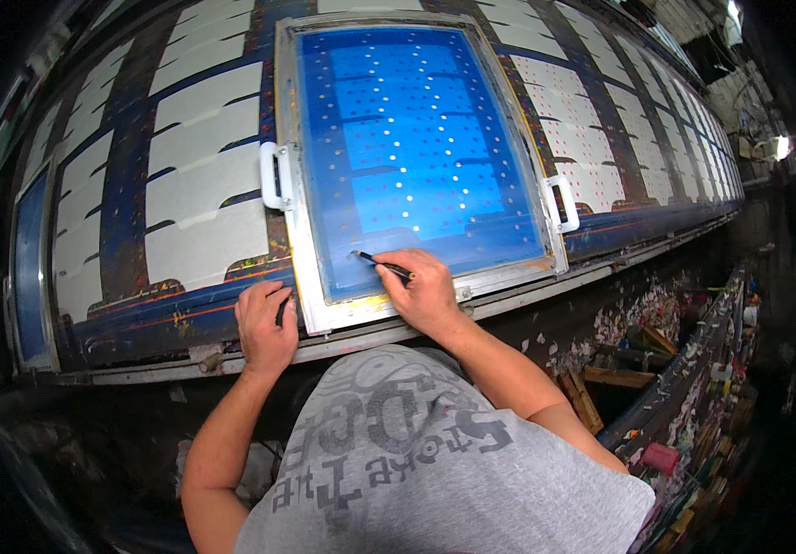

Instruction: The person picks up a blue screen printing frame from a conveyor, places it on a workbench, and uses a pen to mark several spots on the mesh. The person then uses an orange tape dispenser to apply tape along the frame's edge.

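Observation:
A metal-framed printing screen [298, 242] with blue mesh and rows of pale dots lies flat on the long table. My right hand [423, 288] grips a slim black marker [389, 265], its tip at the lower left part of the mesh. The heel of that hand rests over the frame's near edge. Just left of the frame's near corner, my left hand [267, 323] leans on the table edge with curled fingers. Something small and dark shows between its thumb and fingers, too little of it to name. White handles [277, 175] [564, 204] stand on both sides of the frame.
White cut fabric pieces [204, 189] lie in rows along the table; those right of the screen carry red dots [568, 138]. Another blue screen [32, 268] stands at the far left. Below right are a trough of scraps [652, 314] and a pink spool [661, 458].

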Available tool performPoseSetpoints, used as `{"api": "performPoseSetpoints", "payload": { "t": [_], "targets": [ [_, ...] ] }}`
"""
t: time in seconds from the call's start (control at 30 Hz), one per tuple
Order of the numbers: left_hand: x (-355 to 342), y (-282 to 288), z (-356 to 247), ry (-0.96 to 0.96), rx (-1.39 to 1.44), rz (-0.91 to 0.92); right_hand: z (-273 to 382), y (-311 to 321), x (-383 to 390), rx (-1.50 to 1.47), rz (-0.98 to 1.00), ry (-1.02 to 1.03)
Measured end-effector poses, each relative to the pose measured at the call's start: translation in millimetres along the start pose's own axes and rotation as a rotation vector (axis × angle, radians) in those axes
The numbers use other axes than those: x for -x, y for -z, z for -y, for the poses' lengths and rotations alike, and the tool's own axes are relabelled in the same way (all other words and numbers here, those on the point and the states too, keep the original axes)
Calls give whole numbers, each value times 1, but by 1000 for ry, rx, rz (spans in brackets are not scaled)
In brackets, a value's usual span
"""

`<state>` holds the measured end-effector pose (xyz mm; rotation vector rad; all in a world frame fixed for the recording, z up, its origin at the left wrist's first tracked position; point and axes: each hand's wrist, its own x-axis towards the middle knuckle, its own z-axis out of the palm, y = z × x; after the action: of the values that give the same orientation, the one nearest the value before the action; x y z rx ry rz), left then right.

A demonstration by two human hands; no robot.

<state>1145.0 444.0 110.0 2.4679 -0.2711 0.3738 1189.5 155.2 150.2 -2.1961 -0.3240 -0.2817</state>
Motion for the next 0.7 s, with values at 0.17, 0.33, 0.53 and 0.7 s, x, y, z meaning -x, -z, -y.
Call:
{"api": "performPoseSetpoints", "payload": {
  "t": [0.17, 0.33, 0.53, 0.7],
  "targets": [
    [2, -6, 2, -17, -31, -5, -12, -2, -1, -10, 2, 19],
    [3, -9, 4, -22, -62, 12, -19, 12, -3, 49, 8, -21],
    [3, -8, 1, -12, -88, 22, -37, 45, 2, 70, -38, -70],
    [2, -9, -1, 5, -96, 23, -61, 84, 10, 154, -103, -103]
  ]
}}
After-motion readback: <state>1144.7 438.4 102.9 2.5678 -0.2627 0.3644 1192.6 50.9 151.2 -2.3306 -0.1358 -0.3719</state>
